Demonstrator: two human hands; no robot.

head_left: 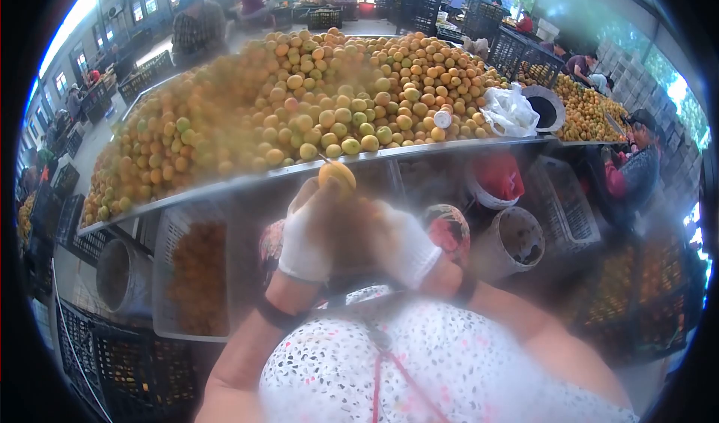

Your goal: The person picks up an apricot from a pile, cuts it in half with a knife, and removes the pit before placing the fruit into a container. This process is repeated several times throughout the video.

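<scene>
In a busy sorting hall, one long metal-edged table is holding an uncountable heap of round orange-yellow fruits. Before its near edge, the white-gloved left hand is gripping one round yellow-orange fruit; the white-gloved right hand is hovering close by, its grip too blurred to tell.

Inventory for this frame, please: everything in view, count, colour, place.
held fruit: one, yellow-orange, in left hand
fruit heap: uncountable, orange to green, on metal-edged table
plastic bag: one, white, table's right end
buckets: three, whitish or grey, below table
floor crates: two, whitish, below table, left one holding fruit
dark crates: several, black, both sides
people: several, varied clothing, background and right
left hand: one, white-gloved, centre
right hand: one, white-gloved, centre
</scene>
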